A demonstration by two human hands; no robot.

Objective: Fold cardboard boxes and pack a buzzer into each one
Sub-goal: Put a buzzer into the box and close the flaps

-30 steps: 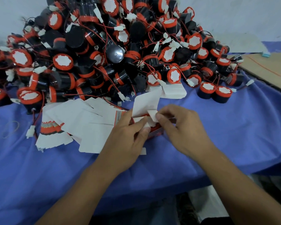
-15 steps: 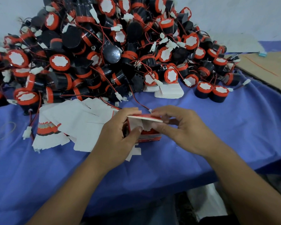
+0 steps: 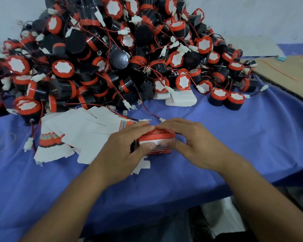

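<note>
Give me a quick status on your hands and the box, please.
Left hand and right hand both grip the red box. Top flap pressed down, white tuck edge showing. Wire connector lies just behind the fingers.
</note>
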